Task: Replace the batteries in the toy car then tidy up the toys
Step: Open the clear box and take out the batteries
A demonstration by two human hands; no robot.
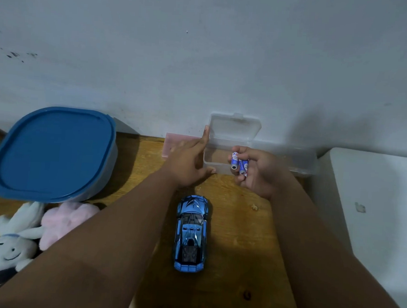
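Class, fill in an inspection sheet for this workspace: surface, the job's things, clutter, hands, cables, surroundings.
Surface: wooden table, a pale scrap on it.
Job's things: blue toy car on its wheels between the forearms; batteries in hand; white plush and pink plush lying beside the blue-lidded container, lid on.
Clutter: clear box, lid open against the wall; pink case behind the left hand.
Hands: left hand, straight fingers touching the clear box's left side; right hand grips the batteries.
Cables: nothing seen.
Surroundings: grey wall behind; white unit at right.
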